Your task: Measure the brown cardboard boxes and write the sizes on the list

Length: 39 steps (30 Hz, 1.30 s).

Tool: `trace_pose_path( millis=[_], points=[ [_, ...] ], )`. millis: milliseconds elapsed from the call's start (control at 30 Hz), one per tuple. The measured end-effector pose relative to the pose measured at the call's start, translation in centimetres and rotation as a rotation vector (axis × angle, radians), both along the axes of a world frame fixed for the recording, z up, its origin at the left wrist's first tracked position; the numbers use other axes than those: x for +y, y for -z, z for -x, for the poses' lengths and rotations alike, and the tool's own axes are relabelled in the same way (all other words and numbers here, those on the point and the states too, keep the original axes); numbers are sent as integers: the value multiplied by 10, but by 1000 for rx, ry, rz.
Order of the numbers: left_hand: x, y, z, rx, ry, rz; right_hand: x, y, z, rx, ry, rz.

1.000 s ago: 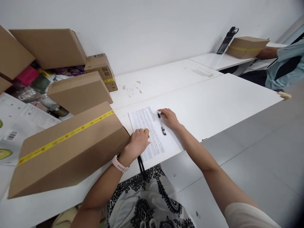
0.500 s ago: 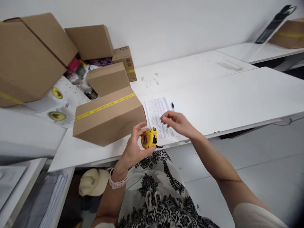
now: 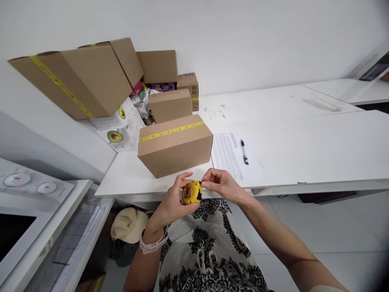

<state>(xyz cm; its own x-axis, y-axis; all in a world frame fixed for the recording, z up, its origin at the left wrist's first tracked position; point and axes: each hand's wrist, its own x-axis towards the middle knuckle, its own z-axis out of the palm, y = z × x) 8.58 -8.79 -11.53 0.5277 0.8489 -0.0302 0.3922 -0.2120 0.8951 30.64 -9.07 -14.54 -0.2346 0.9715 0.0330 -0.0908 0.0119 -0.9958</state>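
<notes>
A yellow tape measure (image 3: 191, 193) with black parts sits in my left hand (image 3: 172, 205), its fingers and thumb wrapped about the case. My right hand (image 3: 223, 185) is closed in a pinch at the case's right corner, on the end of the tape; the fingertips hide most of that end. Just beyond my hands, a cardboard box (image 3: 176, 150) sealed with yellow tape rests on the white table (image 3: 291, 150). Printed sheets (image 3: 224, 156) lie to its right, with a black-and-clear pen (image 3: 244, 152) on the paper.
Larger cardboard boxes (image 3: 88, 77) and white boxes with avocado pictures (image 3: 121, 136) are stacked at the back left. A smaller carton (image 3: 172, 106) stands behind the taped box. Below left are a white microwave-like appliance (image 3: 30, 190) and a cream cap (image 3: 129, 225).
My right hand has come from above the sheets to the tape measure and closed on its end. The view has shifted left, and the pen shows fully now.
</notes>
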Motion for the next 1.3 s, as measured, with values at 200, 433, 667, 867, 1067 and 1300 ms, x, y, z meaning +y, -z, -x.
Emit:
trace_pose_path(
  millis=[200, 433, 667, 867, 1067, 1300],
  points=[
    [9, 11, 71, 66, -203, -84, 23, 11, -42, 116, 280, -179],
    [50, 9, 154, 173, -318, -50, 76, 48, -79, 139, 410, -153],
    [88, -11, 164, 313, -196, -162, 107, 55, -52, 216, 436, -187],
    [108, -7, 161, 337, -108, -235, 115, 59, -37, 251, 560, -174],
    [110, -15, 151, 216, -134, -168, 114, 48, -22, 248, 714, -160],
    [107, -87, 153, 154, -160, -13, 88, -34, -34, -73, 776, -288]
  ],
)
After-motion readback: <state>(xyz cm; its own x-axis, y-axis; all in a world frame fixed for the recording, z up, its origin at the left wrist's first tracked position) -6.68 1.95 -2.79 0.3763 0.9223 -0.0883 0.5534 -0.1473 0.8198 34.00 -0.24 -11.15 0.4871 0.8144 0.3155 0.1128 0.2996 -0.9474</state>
